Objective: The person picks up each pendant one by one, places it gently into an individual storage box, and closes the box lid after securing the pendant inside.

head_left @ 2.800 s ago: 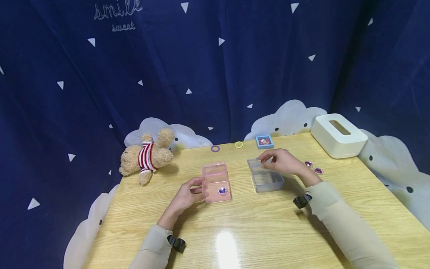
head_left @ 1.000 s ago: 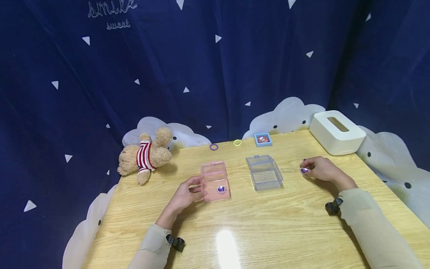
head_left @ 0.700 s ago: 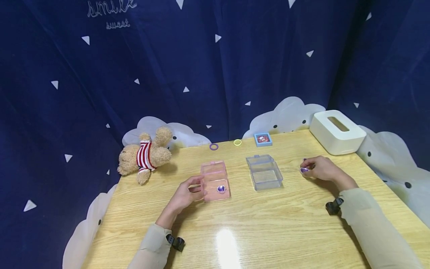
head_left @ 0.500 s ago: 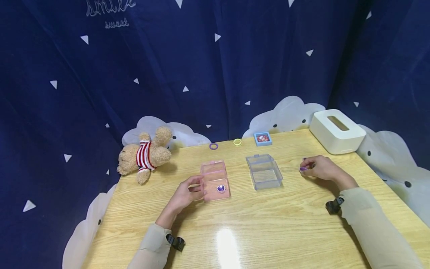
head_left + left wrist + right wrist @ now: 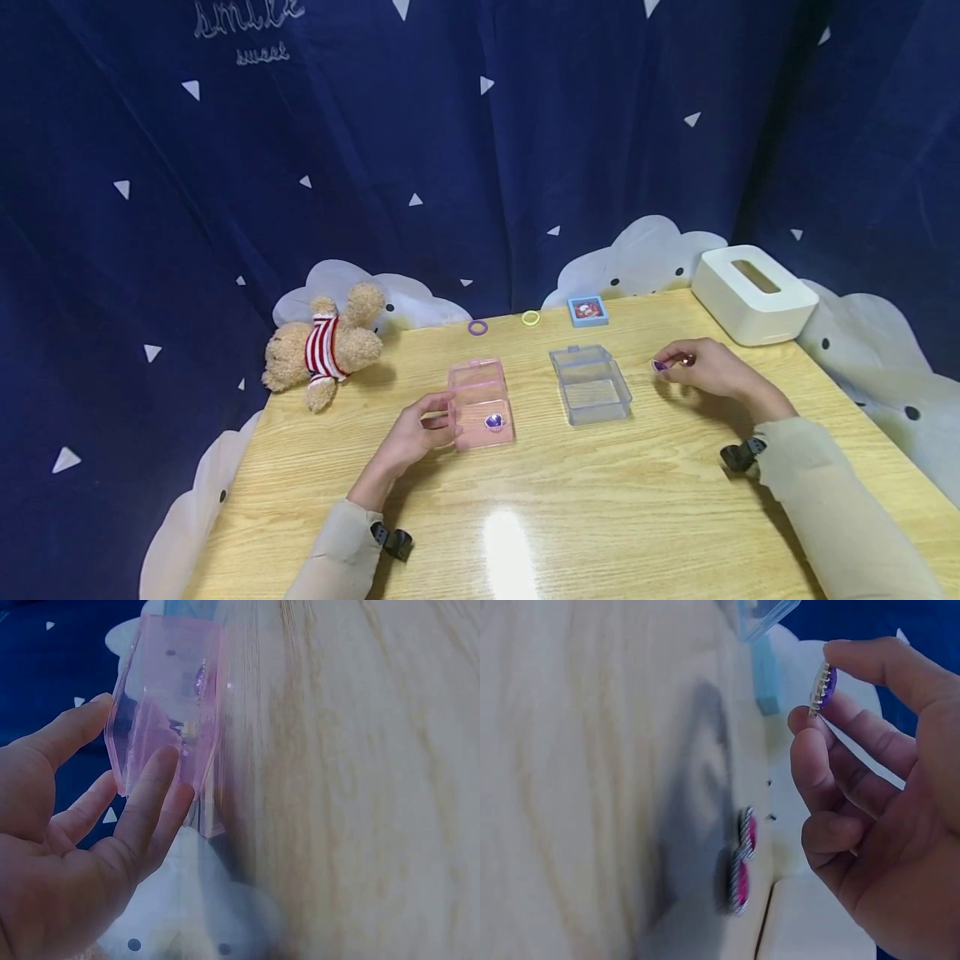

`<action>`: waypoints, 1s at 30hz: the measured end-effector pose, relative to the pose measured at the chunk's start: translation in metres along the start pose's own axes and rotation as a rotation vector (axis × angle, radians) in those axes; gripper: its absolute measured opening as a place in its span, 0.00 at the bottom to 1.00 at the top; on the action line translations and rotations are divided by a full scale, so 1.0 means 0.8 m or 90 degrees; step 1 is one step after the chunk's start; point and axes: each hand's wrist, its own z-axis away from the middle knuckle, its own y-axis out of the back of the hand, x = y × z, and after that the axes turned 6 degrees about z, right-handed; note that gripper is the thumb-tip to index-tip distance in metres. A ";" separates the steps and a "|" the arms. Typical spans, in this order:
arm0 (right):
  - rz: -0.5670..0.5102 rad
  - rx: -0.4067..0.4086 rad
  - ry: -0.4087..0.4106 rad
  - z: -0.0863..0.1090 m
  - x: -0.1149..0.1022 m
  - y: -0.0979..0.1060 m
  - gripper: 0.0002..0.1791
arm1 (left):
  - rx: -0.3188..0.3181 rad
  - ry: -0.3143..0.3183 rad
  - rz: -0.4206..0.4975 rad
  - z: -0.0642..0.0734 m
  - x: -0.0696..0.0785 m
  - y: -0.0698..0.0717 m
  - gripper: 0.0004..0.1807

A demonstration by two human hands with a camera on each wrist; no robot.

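Note:
My left hand (image 5: pixel 411 431) holds the left end of an open pink clear plastic box (image 5: pixel 480 373), thumb and fingers against its walls in the left wrist view. A purple gem with a pale edge (image 5: pixel 493 422) lies inside. At the right, my right hand (image 5: pixel 703 367) pinches another purple gem (image 5: pixel 825 688), silver-edged, between thumb and fingertip, raised above the table. Two pink-red gems with silver rims, the nearer gem (image 5: pixel 740 886) and the farther gem (image 5: pixel 748 834), lie below it. An open greyish clear box (image 5: pixel 594 402) stands between my hands.
Along the table's back edge lie a purple ring (image 5: pixel 477 322), a yellow ring (image 5: pixel 530 313) and a small blue-framed square (image 5: pixel 587 311). A teddy bear (image 5: pixel 330 348) lies at the back left. The white tissue box (image 5: pixel 753 298) stands at the back right.
My right hand has gone from above the greyish box to the gems at the right, then lifted the purple gem slightly leftward. The left hand stays at the pink box.

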 end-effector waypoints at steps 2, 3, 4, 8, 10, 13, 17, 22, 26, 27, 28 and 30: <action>0.004 0.014 0.014 -0.002 -0.007 0.001 0.13 | 0.001 0.000 0.003 0.000 0.000 0.000 0.35; 0.005 0.020 0.021 -0.004 -0.010 0.001 0.13 | 0.001 -0.001 0.004 0.000 0.000 0.000 0.35; 0.002 0.023 0.026 -0.005 -0.014 0.001 0.13 | 0.002 -0.003 0.005 0.000 0.000 0.000 0.35; -0.008 0.024 0.046 -0.011 -0.030 -0.003 0.14 | 0.000 -0.006 0.008 0.000 -0.001 0.000 0.35; -0.014 0.021 0.055 -0.013 -0.040 -0.005 0.15 | 0.000 -0.007 0.009 0.000 -0.001 0.000 0.35; -0.015 0.022 0.070 -0.016 -0.054 -0.006 0.15 | 0.000 -0.007 0.009 0.000 -0.001 0.000 0.36; -0.022 0.021 0.089 -0.018 -0.072 -0.008 0.15 | -0.001 -0.006 0.007 -0.001 -0.002 0.000 0.36; -0.040 0.013 0.096 -0.024 -0.089 -0.015 0.16 | 0.001 -0.007 0.003 -0.002 -0.002 -0.001 0.36; -0.059 -0.009 0.094 -0.028 -0.102 -0.022 0.16 | 0.002 -0.003 0.003 -0.002 -0.001 -0.001 0.36; -0.063 -0.017 0.096 -0.029 -0.107 -0.024 0.16 | 0.004 -0.001 0.003 -0.002 -0.001 -0.002 0.36; -0.068 -0.024 0.097 -0.030 -0.111 -0.026 0.16 | 0.006 0.002 0.002 -0.002 -0.001 -0.002 0.37; -0.073 -0.035 0.104 -0.033 -0.119 -0.031 0.16 | 0.009 0.003 0.004 -0.002 -0.001 -0.002 0.37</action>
